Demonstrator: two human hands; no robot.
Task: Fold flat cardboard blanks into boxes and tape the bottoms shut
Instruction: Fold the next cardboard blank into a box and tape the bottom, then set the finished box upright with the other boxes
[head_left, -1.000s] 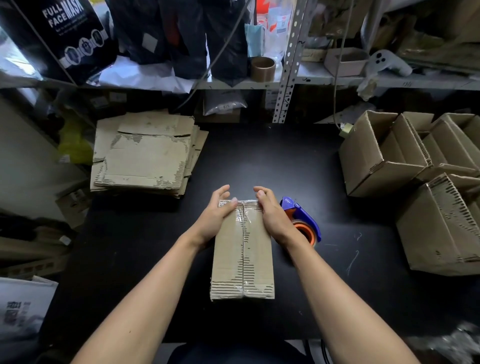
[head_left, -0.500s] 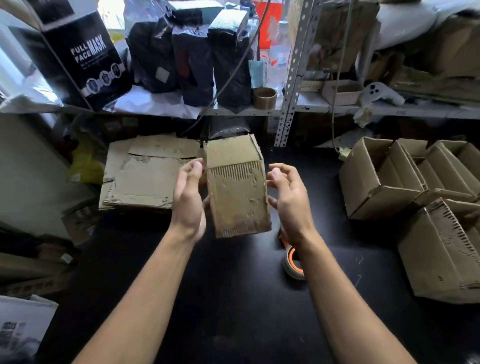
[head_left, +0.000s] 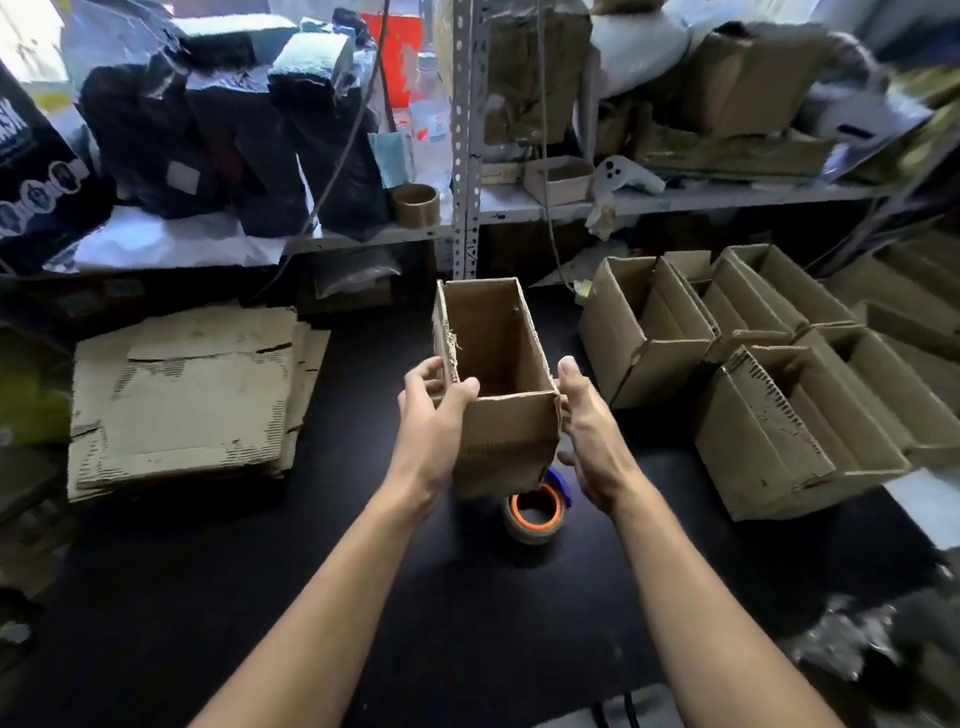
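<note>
I hold the box (head_left: 501, 384) open-side up above the worktop (head_left: 322, 571): left hand (head_left: 434, 421) pinching its wall, right hand (head_left: 589, 436) spread against its side.

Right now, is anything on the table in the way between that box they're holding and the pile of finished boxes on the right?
Nothing visible blocks it. The box, held between the left hand and right hand, is above the table; bare table lies toward the finished boxes. The tape dispenser sits below, not between.
</note>
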